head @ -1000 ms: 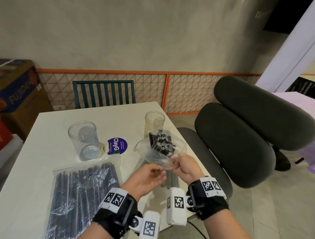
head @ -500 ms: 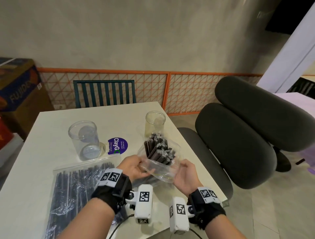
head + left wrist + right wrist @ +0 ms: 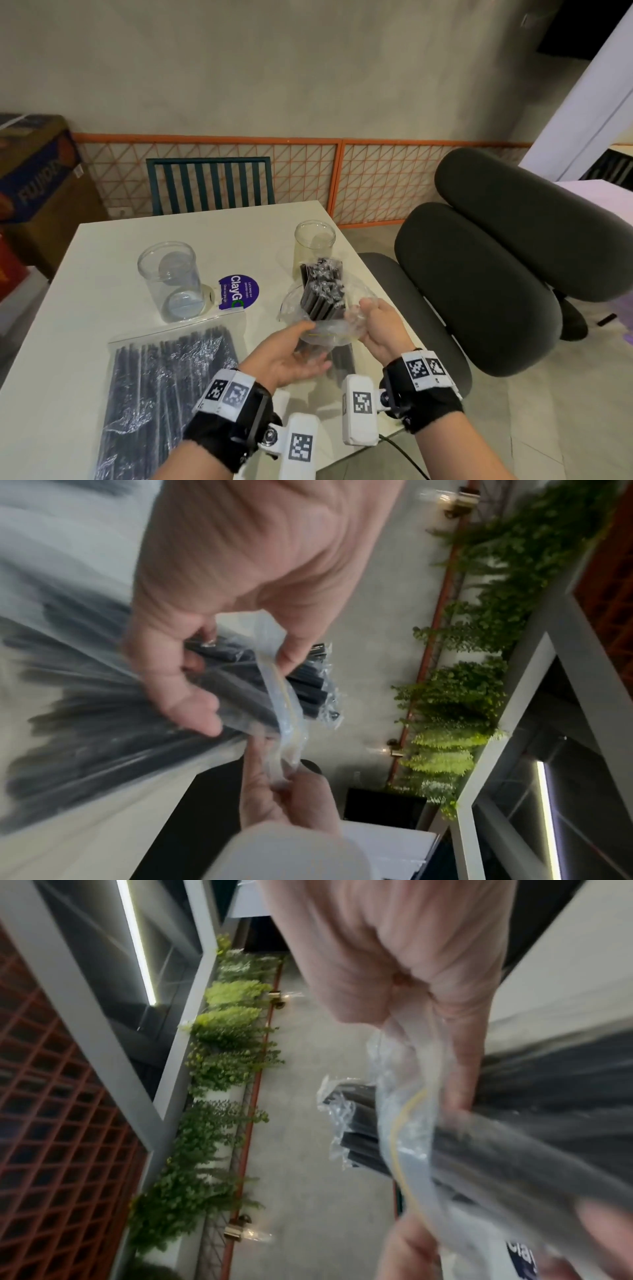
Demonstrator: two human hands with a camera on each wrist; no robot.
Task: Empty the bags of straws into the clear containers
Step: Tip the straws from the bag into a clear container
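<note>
The left hand (image 3: 291, 356) has its fingers curled around the lower part of an opened clear bag (image 3: 325, 329), gripping the black straws (image 3: 322, 291) through the plastic. The right hand (image 3: 378, 325) pinches the edge of the same bag at its open mouth, on the right side. In the left wrist view the thumb and fingers of the left hand close on the bundle, and the right hand holds the zip strip just below. The straws stick out of the bag mouth, tilted up and away from the person, and each one seems to have its own thin wrapper.

Just behind the bag stands the narrow clear container (image 3: 314, 248), upright and, as far as I can see, empty. The wider clear container (image 3: 170, 281) stands to the left on the desk (image 3: 102, 246), also with no straws in it. A second bag of straws (image 3: 164, 387) lies flat on the desk near the left arm and looks sealed.

I judge that the task is at its beginning: one bag is open and aimed toward the narrow container, but no straw is inside any container yet, and the second bag is untouched.
</note>
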